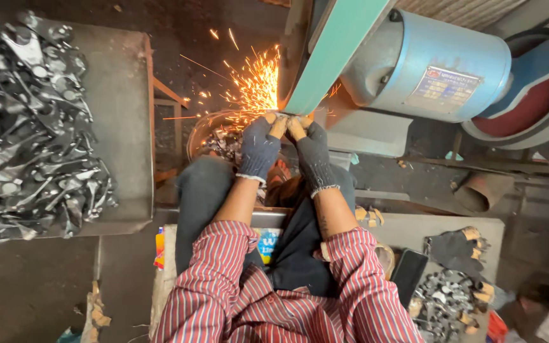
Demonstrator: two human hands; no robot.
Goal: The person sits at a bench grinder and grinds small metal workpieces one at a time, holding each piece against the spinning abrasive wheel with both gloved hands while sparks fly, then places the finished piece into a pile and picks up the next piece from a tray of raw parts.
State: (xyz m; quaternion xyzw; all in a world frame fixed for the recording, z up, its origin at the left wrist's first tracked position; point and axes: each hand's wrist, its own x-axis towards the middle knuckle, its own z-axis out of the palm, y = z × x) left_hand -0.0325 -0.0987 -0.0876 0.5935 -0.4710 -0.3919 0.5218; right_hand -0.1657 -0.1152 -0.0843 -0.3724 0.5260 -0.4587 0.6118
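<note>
The grinder's green belt [325, 57] runs down in front of the blue motor [440, 63], and sparks [255, 82] fly off to my left over the bowl [208, 136] below. My gloved left hand [260, 147] and right hand [312, 152] are both pinched shut on a small metal piece [285, 119] pressed against the belt. It is mostly hidden by my fingertips, but I judge it stiff, light and probably hot, best held by its outer ends, away from the ground edge.

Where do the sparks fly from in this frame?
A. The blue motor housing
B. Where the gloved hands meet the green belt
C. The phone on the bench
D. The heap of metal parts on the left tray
B: sparks spray left from where both hands, left hand and right hand, meet the green belt.
</note>
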